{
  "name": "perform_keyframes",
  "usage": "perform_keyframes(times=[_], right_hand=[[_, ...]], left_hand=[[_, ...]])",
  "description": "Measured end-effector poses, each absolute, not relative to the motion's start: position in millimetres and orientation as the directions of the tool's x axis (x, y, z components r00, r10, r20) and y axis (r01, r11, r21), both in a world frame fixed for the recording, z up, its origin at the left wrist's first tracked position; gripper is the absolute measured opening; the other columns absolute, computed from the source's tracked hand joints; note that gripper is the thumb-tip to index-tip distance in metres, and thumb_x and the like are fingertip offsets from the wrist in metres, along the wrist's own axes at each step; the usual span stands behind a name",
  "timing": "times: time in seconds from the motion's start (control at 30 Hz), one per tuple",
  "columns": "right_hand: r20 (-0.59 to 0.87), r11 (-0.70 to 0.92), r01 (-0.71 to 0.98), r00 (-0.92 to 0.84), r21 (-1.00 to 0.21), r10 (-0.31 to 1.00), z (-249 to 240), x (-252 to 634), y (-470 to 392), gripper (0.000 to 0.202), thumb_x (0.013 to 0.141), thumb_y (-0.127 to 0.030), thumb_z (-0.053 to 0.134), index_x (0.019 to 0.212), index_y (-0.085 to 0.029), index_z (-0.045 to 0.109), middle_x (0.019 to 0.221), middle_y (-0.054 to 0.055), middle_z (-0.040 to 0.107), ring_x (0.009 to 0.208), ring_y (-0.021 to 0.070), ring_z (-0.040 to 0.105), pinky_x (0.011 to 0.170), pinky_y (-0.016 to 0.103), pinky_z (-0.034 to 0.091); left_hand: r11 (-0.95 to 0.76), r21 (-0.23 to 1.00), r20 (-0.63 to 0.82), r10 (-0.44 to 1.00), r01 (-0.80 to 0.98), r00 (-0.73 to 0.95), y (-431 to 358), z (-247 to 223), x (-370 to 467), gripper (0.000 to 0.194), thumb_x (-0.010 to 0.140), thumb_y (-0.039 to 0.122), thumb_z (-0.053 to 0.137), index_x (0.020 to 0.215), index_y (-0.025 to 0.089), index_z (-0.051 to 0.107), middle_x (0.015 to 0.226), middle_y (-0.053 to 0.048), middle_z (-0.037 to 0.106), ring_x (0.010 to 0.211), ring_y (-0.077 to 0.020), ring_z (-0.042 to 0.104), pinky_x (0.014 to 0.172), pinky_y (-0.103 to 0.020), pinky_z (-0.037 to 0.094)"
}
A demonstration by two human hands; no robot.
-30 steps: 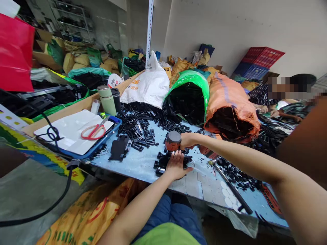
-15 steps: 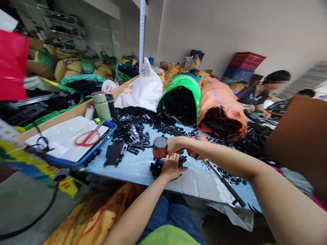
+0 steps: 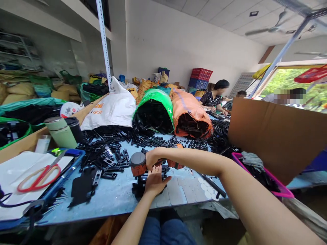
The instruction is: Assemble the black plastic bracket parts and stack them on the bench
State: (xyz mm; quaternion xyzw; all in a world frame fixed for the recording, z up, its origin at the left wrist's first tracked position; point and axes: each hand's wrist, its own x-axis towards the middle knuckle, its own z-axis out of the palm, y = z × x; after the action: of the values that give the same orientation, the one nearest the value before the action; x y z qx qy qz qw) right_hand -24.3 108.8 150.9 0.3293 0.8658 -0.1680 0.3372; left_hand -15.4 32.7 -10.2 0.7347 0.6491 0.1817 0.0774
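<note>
My right hand point(image 3: 152, 158) is closed around the handle of an orange and black cordless drill point(image 3: 138, 165), whose other orange part shows beyond my wrist. The drill's tip is hidden. Just below it, my left hand point(image 3: 155, 180) lies with fingers stretched and thumb spread on a black assembly point(image 3: 138, 188) near the table's front edge. My palm covers much of that assembly. To the left, a flat black plate with attached pieces point(image 3: 82, 185) rests on the blue table point(image 3: 112, 194). Loose black parts point(image 3: 109, 154) are heaped behind it.
White, green and orange sacks point(image 3: 192, 109) line the back. At left stand a blue tray point(image 3: 81, 157) with paper and red scissors point(image 3: 38, 178), and a green flask point(image 3: 60, 131). A black rod point(image 3: 213, 184), pink basket point(image 3: 286, 194) and cardboard sheet point(image 3: 276, 136) are right. Other people sit beyond.
My view has turned right and tilted up, so the pink basket, ceiling and window show more. Both hands keep their places at the drill and the black assembly.
</note>
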Motion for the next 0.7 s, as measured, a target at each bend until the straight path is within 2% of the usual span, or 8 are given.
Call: perform_keyframes(times=[0.27, 0.7], right_hand=[[-0.78, 0.743, 0.669, -0.476, -0.021, 0.406, 154, -32, 105, 0.016, 0.052, -0.015, 0.059, 0.065, -0.007, 0.061, 0.055, 0.003, 0.055, 0.055, 0.0189, 0.053, 0.046, 0.027, 0.041], [-0.795, 0.699, 0.714, -0.445, -0.037, 0.412, 163, -33, 99, 0.013, 0.052, -0.014, 0.057, 0.064, -0.009, 0.057, 0.055, 0.0, 0.051, 0.049, 0.0149, 0.05, 0.044, 0.026, 0.043]], left_hand=[[-0.137, 0.325, 0.168, 0.982, 0.936, 0.086, 31, -8, -15, 0.084, 0.08, 0.07, 0.02, 0.134, 0.008, 0.037, 0.137, -0.017, 0.039, 0.128, -0.0323, 0.031, 0.103, -0.047, 0.024], [-0.138, 0.325, 0.154, 0.984, 0.936, 0.091, 32, -6, -15, 0.083, 0.08, 0.07, 0.023, 0.133, 0.009, 0.038, 0.139, -0.016, 0.036, 0.128, -0.0327, 0.03, 0.105, -0.048, 0.022]])
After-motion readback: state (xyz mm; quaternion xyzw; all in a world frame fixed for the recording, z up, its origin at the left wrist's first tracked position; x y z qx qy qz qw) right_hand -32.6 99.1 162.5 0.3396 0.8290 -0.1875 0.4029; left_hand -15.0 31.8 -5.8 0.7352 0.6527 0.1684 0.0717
